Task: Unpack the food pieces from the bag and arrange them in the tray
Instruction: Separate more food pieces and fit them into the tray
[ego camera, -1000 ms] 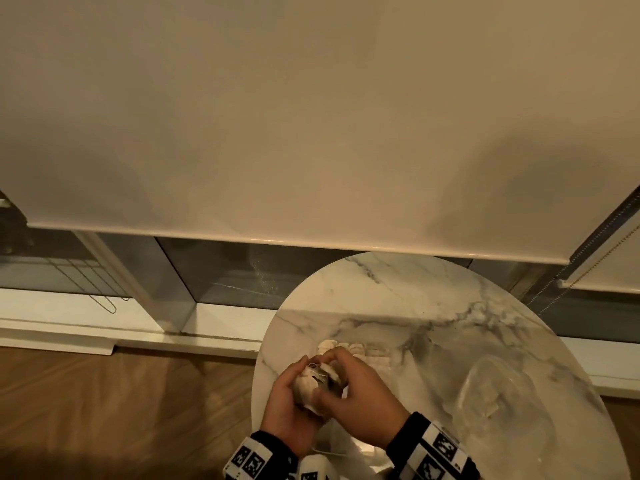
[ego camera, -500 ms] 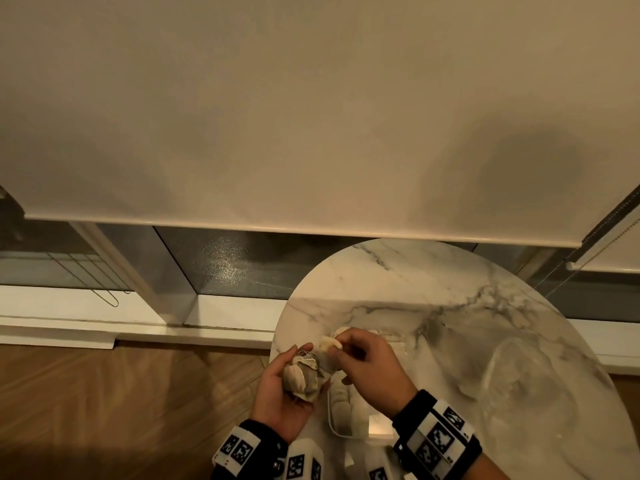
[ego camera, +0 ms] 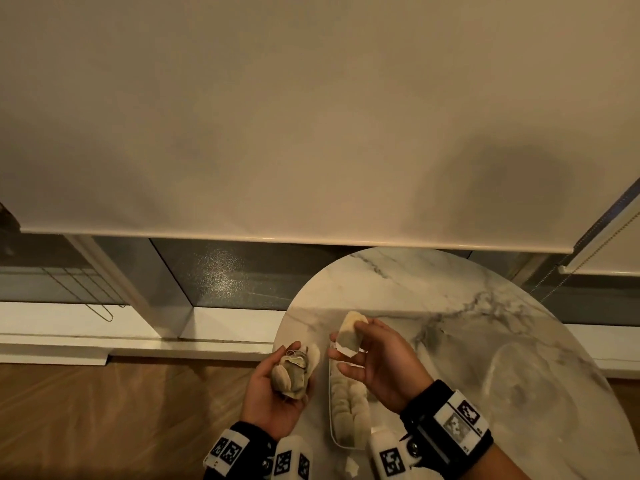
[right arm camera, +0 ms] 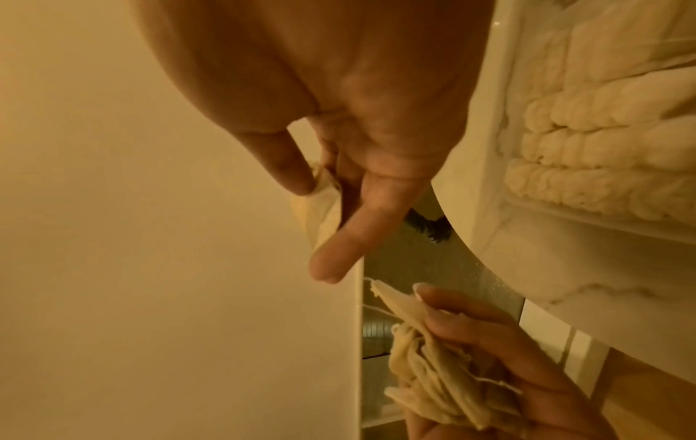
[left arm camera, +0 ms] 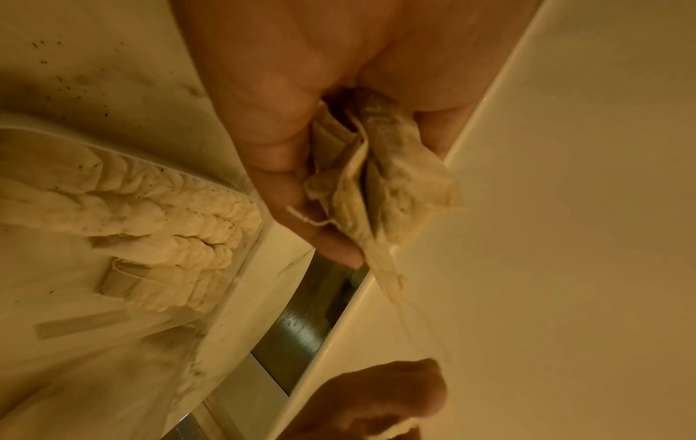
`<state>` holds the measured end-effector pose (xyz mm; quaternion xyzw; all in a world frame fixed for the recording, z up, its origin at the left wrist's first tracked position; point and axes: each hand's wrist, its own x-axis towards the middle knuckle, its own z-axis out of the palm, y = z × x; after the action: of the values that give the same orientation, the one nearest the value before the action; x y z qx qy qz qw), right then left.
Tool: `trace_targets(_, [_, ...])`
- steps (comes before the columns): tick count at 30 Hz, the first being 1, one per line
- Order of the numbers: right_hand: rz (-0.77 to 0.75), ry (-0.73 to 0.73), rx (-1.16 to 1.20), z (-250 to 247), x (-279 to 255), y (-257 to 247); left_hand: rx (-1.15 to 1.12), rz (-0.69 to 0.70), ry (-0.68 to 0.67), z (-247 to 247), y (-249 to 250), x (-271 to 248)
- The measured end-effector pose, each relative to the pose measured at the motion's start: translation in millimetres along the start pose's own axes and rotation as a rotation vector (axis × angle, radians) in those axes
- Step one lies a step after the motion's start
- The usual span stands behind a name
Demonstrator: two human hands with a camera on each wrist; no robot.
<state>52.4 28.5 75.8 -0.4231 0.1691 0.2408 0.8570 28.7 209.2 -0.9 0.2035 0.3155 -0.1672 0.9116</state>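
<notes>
My left hand [ego camera: 294, 362] lies palm up over the table's left edge and grips a crumpled bundle of pale food pieces [ego camera: 291, 374] with loose threads; the left wrist view shows the bundle [left arm camera: 384, 184] in curled fingers. To its right, above the tray, my right hand [ego camera: 355, 341] pinches a single pale piece [ego camera: 349, 332] between thumb and fingers, the piece [right arm camera: 320, 205] also showing in the right wrist view. A clear narrow tray [ego camera: 330, 410] under the right hand holds rows of pieces [ego camera: 349, 407]. An empty-looking clear plastic bag [ego camera: 526, 386] lies at the right.
The tray and bag sit on a round marble table [ego camera: 433, 299]. A drawn roller blind [ego camera: 311, 133] and a window sill [ego camera: 225, 323] stand behind it. Wooden floor [ego camera: 121, 410] lies to the left. A small scrap [ego camera: 351, 465] sits near the tray's near end.
My hands were together on the bundle. The right hand has since pulled one piece free and lifted it up and to the right, apart from the left hand.
</notes>
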Motion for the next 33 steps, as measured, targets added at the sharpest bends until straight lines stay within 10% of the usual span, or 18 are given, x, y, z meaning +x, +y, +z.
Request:
trace_targets(8, [-0.014, 0.091, -0.066, -38, -8, -13, -0.018, -0.024, -0.021, 12, -18, 10])
trace_targets(33, [-0.167, 0.224, -1.661, -135, 9, 6, -0.09, 0.015, 0.054, -12, -34, 7])
